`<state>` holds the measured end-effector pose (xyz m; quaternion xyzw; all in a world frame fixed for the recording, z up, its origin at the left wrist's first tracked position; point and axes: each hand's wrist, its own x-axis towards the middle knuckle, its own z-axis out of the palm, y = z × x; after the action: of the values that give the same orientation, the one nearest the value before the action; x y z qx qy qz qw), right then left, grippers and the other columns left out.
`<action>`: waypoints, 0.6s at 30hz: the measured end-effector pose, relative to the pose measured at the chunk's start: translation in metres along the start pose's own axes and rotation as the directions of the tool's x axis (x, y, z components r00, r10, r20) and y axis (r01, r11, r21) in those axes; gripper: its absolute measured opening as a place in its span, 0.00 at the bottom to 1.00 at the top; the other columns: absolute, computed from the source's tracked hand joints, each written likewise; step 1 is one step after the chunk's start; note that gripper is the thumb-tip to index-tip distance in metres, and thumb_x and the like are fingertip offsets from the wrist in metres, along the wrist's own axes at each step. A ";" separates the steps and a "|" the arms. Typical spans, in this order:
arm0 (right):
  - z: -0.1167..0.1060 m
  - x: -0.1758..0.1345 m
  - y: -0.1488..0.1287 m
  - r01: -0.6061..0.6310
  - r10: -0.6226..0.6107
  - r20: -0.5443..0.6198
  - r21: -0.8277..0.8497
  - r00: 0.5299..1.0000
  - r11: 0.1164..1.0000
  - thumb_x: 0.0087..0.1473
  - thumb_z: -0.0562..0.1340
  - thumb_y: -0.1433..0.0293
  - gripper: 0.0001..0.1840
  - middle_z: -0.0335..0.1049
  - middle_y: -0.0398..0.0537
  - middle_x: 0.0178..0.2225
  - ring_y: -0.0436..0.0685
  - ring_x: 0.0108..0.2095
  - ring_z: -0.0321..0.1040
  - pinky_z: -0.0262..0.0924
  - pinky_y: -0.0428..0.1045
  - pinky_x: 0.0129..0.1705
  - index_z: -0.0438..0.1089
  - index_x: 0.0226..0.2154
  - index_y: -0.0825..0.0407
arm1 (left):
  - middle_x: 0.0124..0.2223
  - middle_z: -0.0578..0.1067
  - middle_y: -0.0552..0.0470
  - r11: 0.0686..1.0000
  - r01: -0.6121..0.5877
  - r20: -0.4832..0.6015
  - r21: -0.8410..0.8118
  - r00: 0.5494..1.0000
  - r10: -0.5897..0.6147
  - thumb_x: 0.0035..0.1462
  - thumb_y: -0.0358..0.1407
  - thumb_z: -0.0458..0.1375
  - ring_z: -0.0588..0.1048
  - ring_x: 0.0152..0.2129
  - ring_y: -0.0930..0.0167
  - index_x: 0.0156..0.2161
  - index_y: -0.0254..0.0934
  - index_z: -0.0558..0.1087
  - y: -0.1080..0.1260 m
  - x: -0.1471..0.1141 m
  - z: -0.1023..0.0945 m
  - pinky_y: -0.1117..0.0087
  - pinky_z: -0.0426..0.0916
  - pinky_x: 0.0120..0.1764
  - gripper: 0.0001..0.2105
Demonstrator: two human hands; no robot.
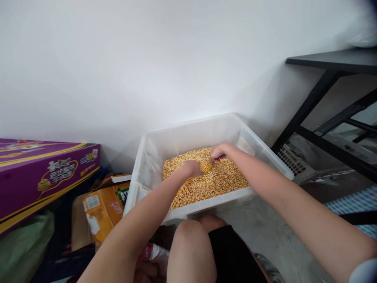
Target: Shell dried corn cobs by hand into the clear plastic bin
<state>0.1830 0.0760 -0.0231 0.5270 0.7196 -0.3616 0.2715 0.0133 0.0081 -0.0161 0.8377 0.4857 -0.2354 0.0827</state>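
Note:
A white plastic bin (pixel 194 136) in front of me holds a thick layer of loose yellow corn kernels (pixel 224 179). Inside it, my left hand (pixel 192 168) is closed around an ear of corn (pixel 206 167), whose rows of kernels show to the right of the fist. My right hand (pixel 219 151) is at the far right end of that ear, fingers bent down and touching or nearly touching its tip. The right fingertips are partly hidden, so what they pinch is unclear. Both hands are just above the kernels.
A purple printed carton (pixel 50 173) stands at the left, with an orange package (pixel 103 208) beside the bin. On the right is a black-framed table (pixel 332 59), with a white slatted basket (pixel 294 161) beneath it. My knee (pixel 191 247) is close to the bin's near edge.

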 end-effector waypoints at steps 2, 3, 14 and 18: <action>0.001 0.003 0.000 -0.007 0.008 0.020 -0.009 1.000 1.000 0.35 0.67 0.53 0.23 0.60 0.43 0.20 0.47 0.19 0.53 0.48 0.46 0.21 0.65 0.21 0.56 | 0.46 0.74 0.39 1.000 -0.010 0.013 0.006 1.000 0.010 0.47 0.57 0.53 0.73 0.41 0.56 0.47 0.34 0.72 0.003 0.000 0.000 0.60 0.68 0.40 0.30; 0.001 0.004 0.000 -0.010 0.011 0.026 -0.020 1.000 1.000 0.35 0.67 0.52 0.23 0.60 0.43 0.20 0.47 0.19 0.53 0.47 0.46 0.21 0.65 0.21 0.56 | 0.46 0.74 0.39 1.000 -0.009 0.010 0.003 1.000 0.009 0.47 0.57 0.53 0.73 0.41 0.56 0.47 0.35 0.72 0.003 0.001 0.000 0.61 0.68 0.40 0.30; 0.002 -0.002 -0.007 -0.015 0.015 0.001 -0.056 1.000 0.998 0.39 0.65 0.58 0.18 0.61 0.44 0.20 0.47 0.19 0.53 0.48 0.46 0.22 0.66 0.21 0.57 | 0.46 0.75 0.42 1.000 0.006 0.006 0.004 1.000 -0.006 0.45 0.55 0.57 0.73 0.41 0.59 0.46 0.37 0.72 0.001 0.001 -0.002 0.67 0.68 0.39 0.28; 0.001 -0.006 -0.016 -0.014 0.007 -0.045 -0.143 0.999 0.990 0.39 0.65 0.61 0.15 0.62 0.46 0.20 0.49 0.20 0.56 0.51 0.47 0.23 0.68 0.21 0.58 | 0.44 0.75 0.42 1.000 -0.009 -0.020 0.002 1.000 0.010 0.43 0.55 0.59 0.74 0.41 0.58 0.44 0.36 0.73 0.000 0.005 0.002 0.66 0.69 0.38 0.28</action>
<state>0.1697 0.0690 -0.0153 0.5180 0.7467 -0.2958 0.2943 0.0148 0.0110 -0.0200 0.8425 0.4824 -0.2269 0.0781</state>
